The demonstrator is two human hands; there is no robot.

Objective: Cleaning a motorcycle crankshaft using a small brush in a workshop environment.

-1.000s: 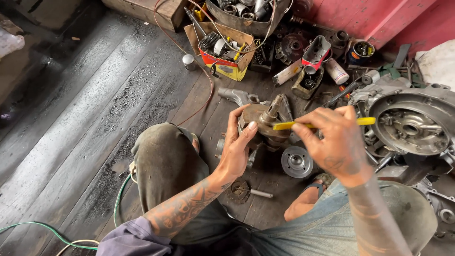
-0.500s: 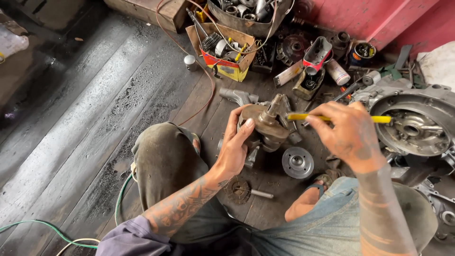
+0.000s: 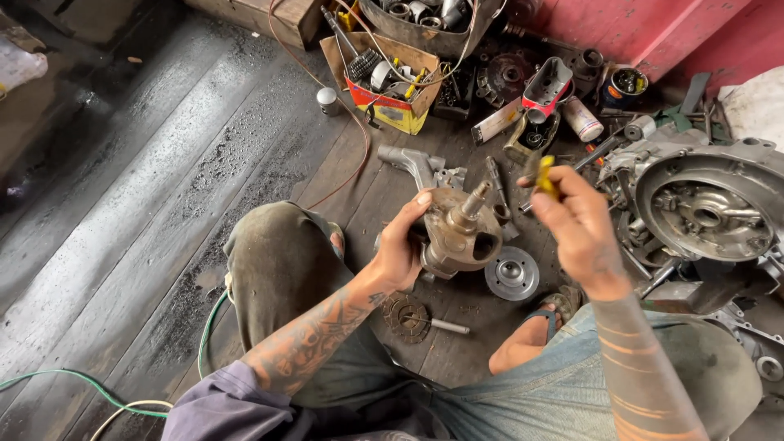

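Left hand: grips a worn metal housing with a stub shaft — held up over the knees.
Right hand: pinches a yellow-handled tool just beside it.
Floor: dark planks — flanged disc, engine casing, cardboard box of parts.

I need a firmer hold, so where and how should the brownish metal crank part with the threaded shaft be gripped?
Probably grip the brownish metal crank part around its broad round body from the left, as the left hand does. The thin threaded shaft points up toward the right hand, which holds a yellow-handled tool.
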